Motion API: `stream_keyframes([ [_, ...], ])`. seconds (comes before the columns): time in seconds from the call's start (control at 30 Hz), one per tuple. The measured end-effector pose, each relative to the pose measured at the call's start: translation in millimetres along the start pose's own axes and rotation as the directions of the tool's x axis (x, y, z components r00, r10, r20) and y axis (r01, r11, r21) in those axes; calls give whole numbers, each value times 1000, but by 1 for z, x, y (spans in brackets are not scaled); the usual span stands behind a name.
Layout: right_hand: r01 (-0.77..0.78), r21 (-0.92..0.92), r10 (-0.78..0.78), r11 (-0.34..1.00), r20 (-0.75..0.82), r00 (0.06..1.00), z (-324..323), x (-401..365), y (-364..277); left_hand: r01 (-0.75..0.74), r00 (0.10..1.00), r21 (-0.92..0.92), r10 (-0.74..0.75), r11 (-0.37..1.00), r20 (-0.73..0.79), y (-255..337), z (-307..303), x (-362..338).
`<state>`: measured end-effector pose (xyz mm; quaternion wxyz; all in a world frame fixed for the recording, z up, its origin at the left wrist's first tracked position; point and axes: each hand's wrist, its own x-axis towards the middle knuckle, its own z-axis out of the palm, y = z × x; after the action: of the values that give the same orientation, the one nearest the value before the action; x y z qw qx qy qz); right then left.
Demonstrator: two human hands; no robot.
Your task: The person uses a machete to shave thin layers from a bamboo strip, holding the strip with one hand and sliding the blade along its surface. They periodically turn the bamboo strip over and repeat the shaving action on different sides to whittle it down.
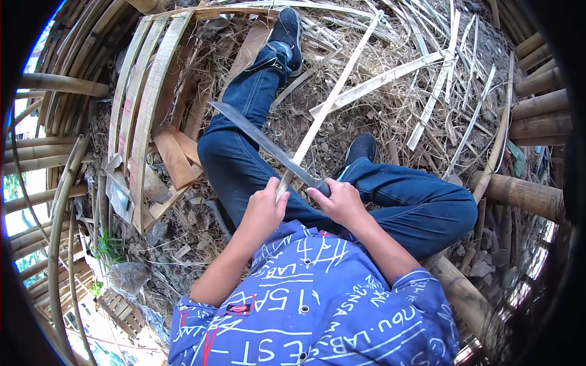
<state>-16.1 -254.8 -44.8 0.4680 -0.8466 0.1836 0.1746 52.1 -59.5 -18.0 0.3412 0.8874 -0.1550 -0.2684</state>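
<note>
My left hand (pixel 264 208) is closed around the near end of a long, pale bamboo strip (pixel 329 105), which points up and away between my legs. In my right hand (pixel 342 201) is the dark handle of a machete (pixel 259 138). Its long blade slants up to the left over my bent leg and crosses the strip just beyond my left hand. The blade appears to touch the strip there. Both hands are close together in front of my shirt.
Shavings (pixel 390 91) and split strips (pixel 436 91) litter the ground ahead. A slatted wooden pallet (pixel 146 91) leans at the left, near a brown wood block (pixel 174 155). Bamboo poles (pixel 537 116) wall the right side, and a thick pole (pixel 519 194) lies beside my knee.
</note>
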Motion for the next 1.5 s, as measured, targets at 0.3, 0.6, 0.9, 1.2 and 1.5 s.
stream_keyframes([
  [0.3, 140, -332, -141, 933, 19, 990, -11, 16, 17, 33, 999, -77, -30, 996, 39, 1, -1, -3],
  [0.6, 185, -417, -212, 890, -19, 977, -10, 21, 27, 34, 998, -102, -29, 994, 48, 1, 0, -2],
  [0.9, 242, -436, -287, 867, -40, 957, -12, 26, 33, 65, 995, -149, -52, 987, 86, 9, -7, -2],
  [1.2, 246, -488, -316, 837, -65, 946, -19, 33, 44, 100, 991, -209, -79, 973, 105, 0, -5, -4],
  [1.5, 7, -530, -148, 848, -223, 964, -44, 50, 74, 134, 986, -175, -112, 975, 127, -12, -25, -12],
])
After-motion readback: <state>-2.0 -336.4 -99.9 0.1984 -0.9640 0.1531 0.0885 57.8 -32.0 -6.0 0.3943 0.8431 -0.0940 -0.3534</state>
